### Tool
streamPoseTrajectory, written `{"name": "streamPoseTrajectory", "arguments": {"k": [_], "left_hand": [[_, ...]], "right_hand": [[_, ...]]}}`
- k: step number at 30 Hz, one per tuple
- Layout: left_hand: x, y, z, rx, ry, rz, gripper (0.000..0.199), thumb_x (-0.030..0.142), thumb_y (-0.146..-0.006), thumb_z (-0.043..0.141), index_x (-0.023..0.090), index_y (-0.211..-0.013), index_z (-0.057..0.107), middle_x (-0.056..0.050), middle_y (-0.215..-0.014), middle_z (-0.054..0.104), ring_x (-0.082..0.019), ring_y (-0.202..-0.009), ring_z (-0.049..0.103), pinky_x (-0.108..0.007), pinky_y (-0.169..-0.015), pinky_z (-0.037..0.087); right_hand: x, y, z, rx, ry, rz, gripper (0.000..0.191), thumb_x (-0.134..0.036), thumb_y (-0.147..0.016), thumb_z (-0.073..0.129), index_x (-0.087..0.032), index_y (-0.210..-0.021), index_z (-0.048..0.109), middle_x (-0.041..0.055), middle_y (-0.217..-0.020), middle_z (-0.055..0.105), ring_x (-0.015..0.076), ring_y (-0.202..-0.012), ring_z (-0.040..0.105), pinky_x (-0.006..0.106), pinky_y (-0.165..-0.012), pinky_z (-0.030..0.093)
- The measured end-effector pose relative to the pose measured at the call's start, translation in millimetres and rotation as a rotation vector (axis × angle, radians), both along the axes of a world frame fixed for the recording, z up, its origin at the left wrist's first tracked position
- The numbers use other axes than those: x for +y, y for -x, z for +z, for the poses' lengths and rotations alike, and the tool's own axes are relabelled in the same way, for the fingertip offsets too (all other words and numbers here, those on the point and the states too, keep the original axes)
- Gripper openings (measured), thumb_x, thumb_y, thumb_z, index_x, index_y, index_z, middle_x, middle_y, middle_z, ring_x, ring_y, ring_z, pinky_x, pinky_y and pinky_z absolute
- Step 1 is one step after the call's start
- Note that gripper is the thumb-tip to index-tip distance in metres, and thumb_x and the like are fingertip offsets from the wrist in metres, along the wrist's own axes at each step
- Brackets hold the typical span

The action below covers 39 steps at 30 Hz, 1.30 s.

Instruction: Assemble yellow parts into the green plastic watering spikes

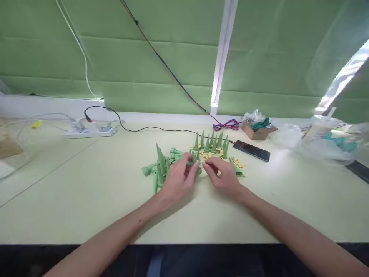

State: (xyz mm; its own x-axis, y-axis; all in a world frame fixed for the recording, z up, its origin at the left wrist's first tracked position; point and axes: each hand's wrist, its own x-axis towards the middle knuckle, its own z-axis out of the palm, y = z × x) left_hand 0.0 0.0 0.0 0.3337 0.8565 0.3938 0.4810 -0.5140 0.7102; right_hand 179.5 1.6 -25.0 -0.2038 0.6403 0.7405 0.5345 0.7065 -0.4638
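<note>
From the head view, a person's left hand [178,177] has its grip closed around a light-green tapering plastic cone [198,156] at the pale desk [230,223], just beside the pinched-together right hand [223,175]. Holding the cone steady likely helps; fingers hide its base, and whether the right grip holds anything is unclear.

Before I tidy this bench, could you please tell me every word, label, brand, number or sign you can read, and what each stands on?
None can be read in this view.
Smartphone: dark screen, no legible text.
Power strip: any markings are too small and blurred to read.
Cardboard box: no readable print.
Green cones and yellow pieces: no lettering can be made out.
</note>
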Motion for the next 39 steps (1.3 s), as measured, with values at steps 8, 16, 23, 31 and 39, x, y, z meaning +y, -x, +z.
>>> {"name": "streamPoseTrajectory", "arguments": {"k": [8, 16, 23, 31, 39], "left_hand": [[-3.8, 0.1, 3.1, 0.005, 0.013, -0.025, 0.019, 0.041, -0.1, 0.044, 0.022, -0.096, 0.045, 0.005, -0.057, 0.052, -0.013, -0.051, 0.054, -0.023, -0.049, 0.038], [-4.5, -0.6, 2.8, 0.032, -0.059, -0.103, 0.019, 0.037, -0.1, 0.045, 0.02, -0.097, 0.054, 0.001, -0.07, 0.058, -0.013, -0.06, 0.058, -0.024, -0.056, 0.045], [-4.3, -1.0, 1.2, 0.052, -0.127, -0.114, 0.018, 0.033, -0.101, 0.044, 0.019, -0.097, 0.055, 0.0, -0.081, 0.06, -0.012, -0.066, 0.058, -0.024, -0.063, 0.047], [-4.3, -0.3, 0.8, 0.08, -0.154, -0.141, 0.018, 0.03, -0.101, 0.043, 0.019, -0.097, 0.056, 0.0, -0.08, 0.059, -0.012, -0.065, 0.056, -0.024, -0.061, 0.046], [-4.0, -0.6, 0.3, 0.08, -0.197, -0.155, 0.016, 0.026, -0.101, 0.044, 0.019, -0.096, 0.056, -0.001, -0.086, 0.064, -0.013, -0.075, 0.062, -0.025, -0.068, 0.047]], "right_hand": [[-1.9, -2.8, 0.8, 0.004, 0.0, 0.006, 0.015, -0.022, -0.097, 0.052, -0.019, -0.083, 0.057, -0.0006, -0.066, 0.055, 0.0111, -0.055, 0.046, 0.024, -0.054, 0.038], [-2.2, -2.6, 1.5, -0.012, 0.015, 0.043, 0.017, -0.02, -0.097, 0.05, -0.019, -0.081, 0.057, -0.0012, -0.064, 0.054, 0.0109, -0.054, 0.046, 0.024, -0.054, 0.037], [-3.0, -3.7, 2.2, -0.025, 0.049, 0.052, 0.018, -0.019, -0.097, 0.05, -0.019, -0.08, 0.056, -0.0018, -0.063, 0.052, 0.0106, -0.054, 0.044, 0.024, -0.054, 0.037], [-2.9, -4.5, 2.0, -0.036, 0.076, 0.065, 0.019, -0.02, -0.097, 0.05, -0.019, -0.079, 0.055, -0.0026, -0.062, 0.051, 0.0102, -0.052, 0.043, 0.024, -0.054, 0.036], [-2.5, -4.5, 2.9, -0.054, 0.091, 0.06, 0.019, -0.021, -0.097, 0.049, -0.019, -0.079, 0.055, -0.0025, -0.062, 0.052, 0.0106, -0.053, 0.044, 0.024, -0.055, 0.035]]}}
